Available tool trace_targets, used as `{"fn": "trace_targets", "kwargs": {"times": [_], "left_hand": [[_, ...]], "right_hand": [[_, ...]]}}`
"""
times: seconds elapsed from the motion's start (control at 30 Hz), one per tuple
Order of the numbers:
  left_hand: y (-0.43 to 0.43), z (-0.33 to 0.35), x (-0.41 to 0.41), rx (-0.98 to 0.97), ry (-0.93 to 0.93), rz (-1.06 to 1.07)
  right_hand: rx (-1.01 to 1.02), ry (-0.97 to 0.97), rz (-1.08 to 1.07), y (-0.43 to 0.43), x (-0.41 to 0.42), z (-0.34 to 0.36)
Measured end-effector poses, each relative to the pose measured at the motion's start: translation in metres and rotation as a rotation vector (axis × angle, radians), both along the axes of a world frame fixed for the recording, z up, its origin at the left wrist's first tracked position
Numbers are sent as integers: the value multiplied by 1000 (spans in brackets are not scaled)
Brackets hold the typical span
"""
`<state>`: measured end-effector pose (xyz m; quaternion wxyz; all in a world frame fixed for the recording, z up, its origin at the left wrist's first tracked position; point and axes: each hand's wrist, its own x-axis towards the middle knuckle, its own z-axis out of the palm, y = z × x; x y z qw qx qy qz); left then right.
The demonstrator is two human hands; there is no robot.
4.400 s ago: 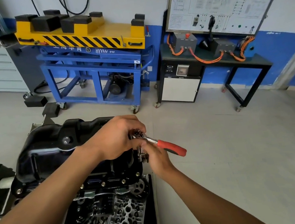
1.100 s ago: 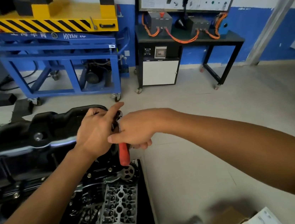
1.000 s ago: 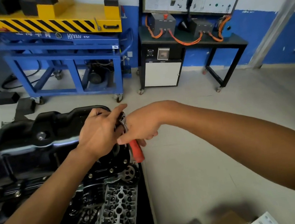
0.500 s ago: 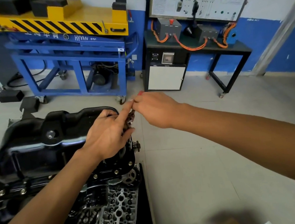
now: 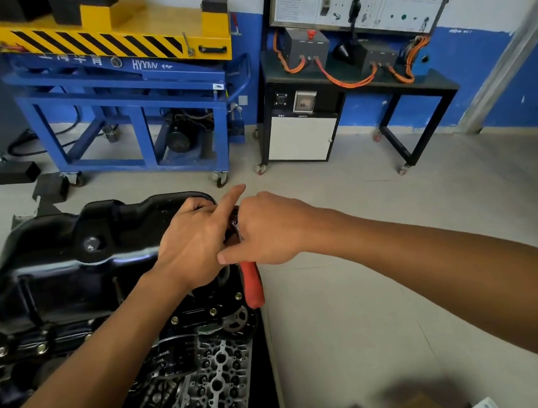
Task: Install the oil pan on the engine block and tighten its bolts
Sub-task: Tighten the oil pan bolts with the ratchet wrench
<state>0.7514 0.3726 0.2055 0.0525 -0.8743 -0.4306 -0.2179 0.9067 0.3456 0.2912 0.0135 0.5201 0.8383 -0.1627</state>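
- Now right hand grips ratchet, red handle pointing down.
- Left hand over ratchet head, index straight; grip hidden, cannot tell.
- Oil pan sits on engine block, lower left.

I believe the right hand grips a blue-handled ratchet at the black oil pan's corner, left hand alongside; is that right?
Not quite: the head view shows the ratchet has a red handle, not blue. The right hand does grip it at the corner of the black oil pan, left hand alongside.

Right hand on red-handled ratchet
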Motion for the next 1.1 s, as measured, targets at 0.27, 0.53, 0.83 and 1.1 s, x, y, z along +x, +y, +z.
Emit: {"fn": "trace_targets", "kwargs": {"times": [0.27, 0.53, 0.83, 1.1], "left_hand": [[1, 2, -3, 5, -30, -75], [0, 4, -5, 22, -17, -103], [-1, 0, 3, 75, -13, 10], [-1, 2, -1, 2, 79, -11]], "right_hand": [[232, -389, 20, 17, 24, 19], [353, -119, 146, 46, 32, -3], [349, -246, 69, 37, 47, 8], [-102, 144, 123, -8, 3, 2]]}}
